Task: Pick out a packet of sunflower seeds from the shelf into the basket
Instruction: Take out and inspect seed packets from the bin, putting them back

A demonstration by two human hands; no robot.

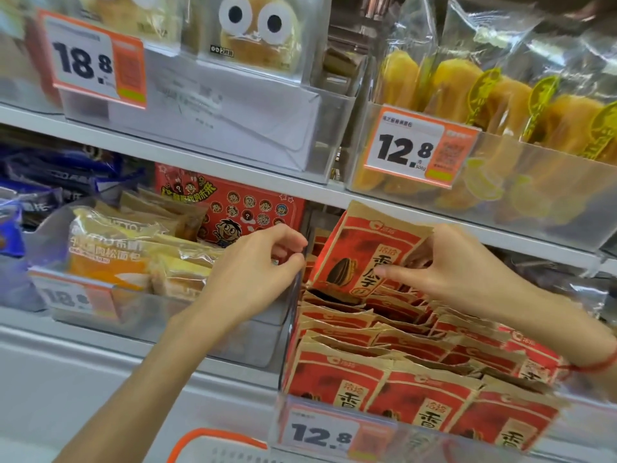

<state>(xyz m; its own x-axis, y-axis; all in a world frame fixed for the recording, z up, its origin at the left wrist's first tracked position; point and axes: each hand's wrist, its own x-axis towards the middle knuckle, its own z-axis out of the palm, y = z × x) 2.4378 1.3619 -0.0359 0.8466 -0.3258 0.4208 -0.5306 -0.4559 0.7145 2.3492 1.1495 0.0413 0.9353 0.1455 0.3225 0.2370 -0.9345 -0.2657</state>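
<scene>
Two hands in frame. Right hand [444, 262] pinches one raised packet of sunflower seeds [364, 248], thumb on the printed front, fingers curled behind its right edge; packet tilted, lifted above the rest, at about 1 o'clock from frame centre. Left hand [263, 262] at 9 o'clock of that packet, fingers curled, fingertips at the top edge of the clear bin wall [293, 312]; cannot tell if it actually grips the wall. Right wrist carries one red string bracelet [591, 365]. Seed bin [337, 409] at 5 o'clock: three packets across the front row, several more rows stacked behind, exact total not countable. Basket [213, 439] at 6 o'clock, only an orange rim and white handle part showing at the bottom edge. Four price tags: two reading 18.8, at 11 o'clock [96, 58] and 9 o'clock [76, 295]; two reading 12.8, at 2 o'clock [417, 148] and 6 o'clock [320, 432]. Bread packs [127, 248] at 9 o'clock, one red cartoon box [247, 208] behind them, yellow bread bags [494, 95] at 2 o'clock.
</scene>
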